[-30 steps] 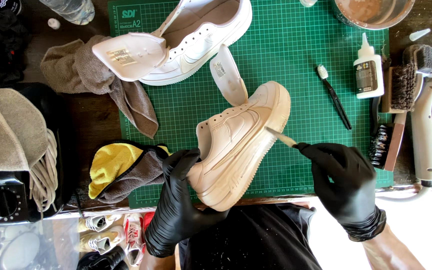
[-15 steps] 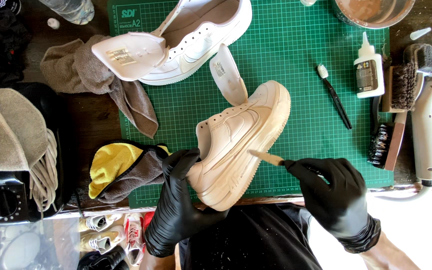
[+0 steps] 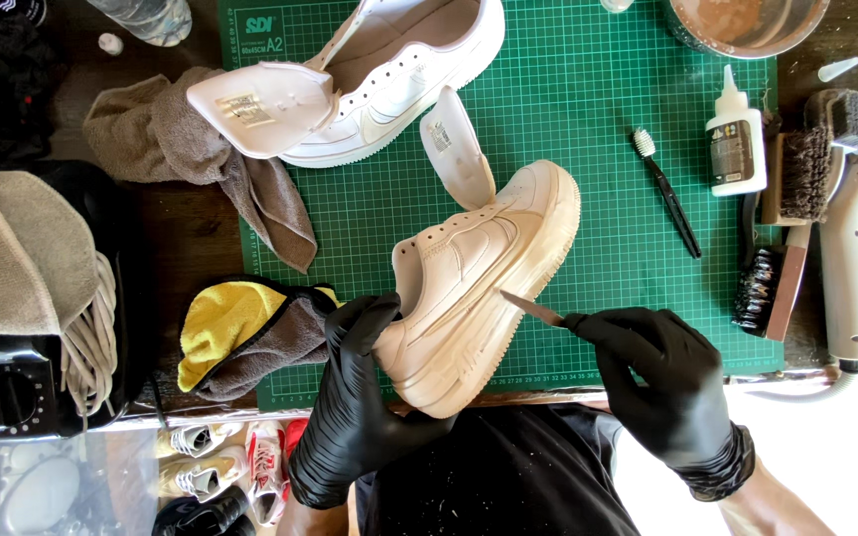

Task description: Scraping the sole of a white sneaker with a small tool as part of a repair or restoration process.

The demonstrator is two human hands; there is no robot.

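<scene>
Far left: grey folded towel (image 3: 12, 258), then yellow-and-brown cloth (image 3: 250, 333). Black-gloved left hand (image 3: 355, 402) clasped around heel of cream leather sneaker (image 3: 484, 273), tilted over green cutting mat (image 3: 588, 129). Black-gloved right hand (image 3: 662, 382) pinching slim metal blade (image 3: 531, 309), tip touching sneaker's sole edge. Further right: white glue bottle (image 3: 735, 139), bristle brushes (image 3: 796, 213).

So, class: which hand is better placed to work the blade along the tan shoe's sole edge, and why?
Probably the right hand: it already pinches the small blade, whose tip sits at the sole edge of the tan shoe. The left hand is occupied gripping the heel.
</scene>
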